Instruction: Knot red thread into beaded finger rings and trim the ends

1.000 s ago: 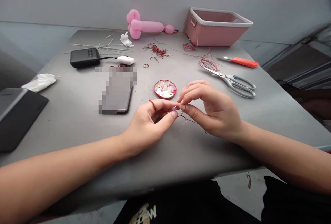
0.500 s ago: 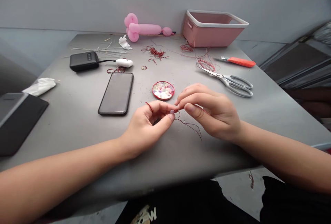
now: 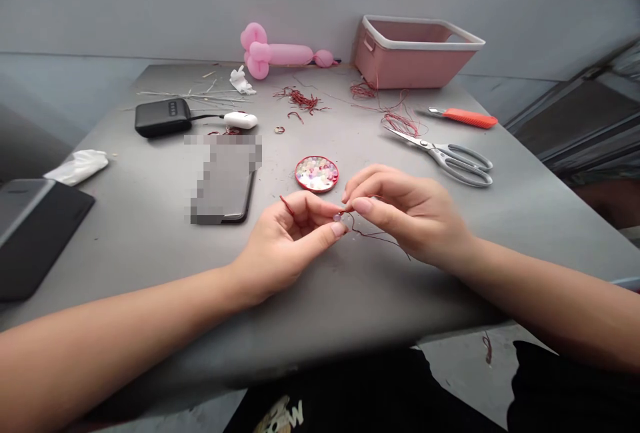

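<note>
Thread tail (image 3: 385, 238) lower; lid (image 3: 317, 174) (beaded) unmoved

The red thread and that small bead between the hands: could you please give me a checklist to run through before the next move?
1. Bead pinched at the left hand fingertips: ok.
2. Red thread gripped by the right hand beside the bead: ok.
3. Thread actually through the bead's hole: cannot tell, too small.
4. Loose thread tail free on the table, not snagged: ok.
5. Bead dish close behind the hands, upright: ok.
6. Scissors lying apart from the hands, to the right: ok.
</note>
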Motion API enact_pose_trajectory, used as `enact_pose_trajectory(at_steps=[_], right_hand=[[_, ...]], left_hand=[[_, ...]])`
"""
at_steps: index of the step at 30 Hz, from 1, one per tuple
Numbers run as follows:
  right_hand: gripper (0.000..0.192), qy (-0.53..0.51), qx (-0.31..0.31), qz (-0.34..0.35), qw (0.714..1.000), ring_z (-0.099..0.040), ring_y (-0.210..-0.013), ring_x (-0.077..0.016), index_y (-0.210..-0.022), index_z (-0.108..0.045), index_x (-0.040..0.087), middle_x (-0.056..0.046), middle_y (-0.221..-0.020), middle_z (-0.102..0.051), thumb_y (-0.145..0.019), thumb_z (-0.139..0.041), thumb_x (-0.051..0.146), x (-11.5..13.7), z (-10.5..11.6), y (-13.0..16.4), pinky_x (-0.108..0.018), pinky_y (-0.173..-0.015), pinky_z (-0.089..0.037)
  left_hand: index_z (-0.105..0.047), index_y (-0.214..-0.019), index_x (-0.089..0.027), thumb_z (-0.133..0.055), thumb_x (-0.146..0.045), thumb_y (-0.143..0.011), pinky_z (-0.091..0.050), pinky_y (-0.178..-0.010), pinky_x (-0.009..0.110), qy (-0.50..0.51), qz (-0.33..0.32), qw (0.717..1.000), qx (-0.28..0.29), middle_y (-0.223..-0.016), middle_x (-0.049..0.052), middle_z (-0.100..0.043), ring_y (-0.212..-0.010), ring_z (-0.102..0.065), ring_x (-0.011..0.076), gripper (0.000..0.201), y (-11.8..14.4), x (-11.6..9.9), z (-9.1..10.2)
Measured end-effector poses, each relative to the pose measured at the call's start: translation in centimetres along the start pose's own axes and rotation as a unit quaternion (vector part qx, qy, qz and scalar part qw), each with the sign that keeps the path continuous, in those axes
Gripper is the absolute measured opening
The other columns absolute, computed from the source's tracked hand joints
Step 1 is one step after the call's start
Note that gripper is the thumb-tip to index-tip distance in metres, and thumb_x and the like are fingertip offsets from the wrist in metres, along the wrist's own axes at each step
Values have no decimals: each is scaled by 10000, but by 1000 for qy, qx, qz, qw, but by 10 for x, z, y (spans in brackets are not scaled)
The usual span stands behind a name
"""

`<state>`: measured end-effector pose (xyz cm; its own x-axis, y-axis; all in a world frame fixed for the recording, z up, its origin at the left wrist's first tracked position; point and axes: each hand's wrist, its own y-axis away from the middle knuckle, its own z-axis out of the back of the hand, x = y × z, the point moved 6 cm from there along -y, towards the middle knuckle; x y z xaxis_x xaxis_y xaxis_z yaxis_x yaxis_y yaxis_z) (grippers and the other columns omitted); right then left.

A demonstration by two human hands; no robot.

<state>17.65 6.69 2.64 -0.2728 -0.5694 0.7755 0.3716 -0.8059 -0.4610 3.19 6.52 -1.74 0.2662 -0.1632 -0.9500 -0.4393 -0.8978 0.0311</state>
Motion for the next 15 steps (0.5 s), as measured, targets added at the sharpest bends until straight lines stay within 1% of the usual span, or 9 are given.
enact_pose_trajectory(at_steps=[2,5,7,9,10,11,12,13,15], right_hand=[[169,-42,25,-103,994,-574,-767,-135,-781,-630,186,-28,-831,-616,-908,-585,289,-9,-5,2,-279,-695,-469],[200,-116,57,-189,973,-536,-777,-130,-769,-642,170,-28,-856,-586,-887,-610,328,-17,-13,6,-267,-694,-429],[192,-207,68,-235,947,-525,-794,-129,-762,-643,169,-22,-844,-577,-879,-616,319,-22,-19,8,-265,-722,-423],[173,-310,83,-271,907,-523,-801,-130,-743,-637,166,-16,-811,-572,-857,-629,296,-25,-25,9,-268,-746,-426],[162,-346,94,-283,890,-523,-798,-130,-730,-638,164,-16,-801,-573,-841,-640,282,-25,-28,10,-268,-746,-428],[154,-362,108,-291,879,-523,-796,-131,-721,-645,161,-18,-798,-576,-827,-653,274,-25,-29,11,-269,-743,-429],[154,-360,119,-296,877,-523,-794,-132,-724,-657,161,-20,-800,-581,-821,-666,279,-26,-29,11,-270,-738,-429],[161,-343,124,-297,882,-523,-793,-133,-738,-670,164,-21,-807,-588,-824,-678,300,-27,-28,11,-272,-732,-428],[176,-282,104,-282,911,-532,-807,-137,-786,-694,181,-21,-834,-608,-834,-696,350,-30,-20,9,-277,-740,-433]], left_hand=[[-665,-792,-157,-765,-149,-769,-525,-745,183,-2,-11,1000,-5,-777,-16,-702,-763,-654,84,103,-1,0,2],[-656,-792,-158,-758,-141,-781,-521,-743,162,-18,-21,1000,0,-786,-20,-702,-763,-654,70,104,0,0,2],[-656,-812,-159,-747,-146,-798,-527,-759,155,-35,-31,999,8,-811,-16,-707,-786,-663,69,93,1,0,2],[-656,-846,-164,-730,-151,-819,-533,-800,158,-56,-50,997,15,-845,-13,-711,-833,-678,75,80,4,0,1],[-655,-860,-167,-721,-155,-830,-533,-821,161,-66,-59,996,18,-860,-13,-710,-859,-682,78,74,5,-1,1],[-655,-870,-171,-715,-160,-838,-533,-839,164,-75,-66,995,22,-873,-12,-709,-879,-683,80,68,5,-1,1],[-654,-877,-174,-711,-168,-844,-532,-847,165,-83,-69,994,23,-883,-12,-708,-890,-683,82,66,6,-1,1],[-655,-882,-175,-712,-175,-846,-533,-846,165,-89,-68,993,22,-886,-13,-707,-890,-682,81,67,6,-1,2],[-657,-881,-176,-724,-187,-838,-536,-823,158,-90,-55,994,10,-870,-18,-705,-862,-680,75,80,4,-1,4]])
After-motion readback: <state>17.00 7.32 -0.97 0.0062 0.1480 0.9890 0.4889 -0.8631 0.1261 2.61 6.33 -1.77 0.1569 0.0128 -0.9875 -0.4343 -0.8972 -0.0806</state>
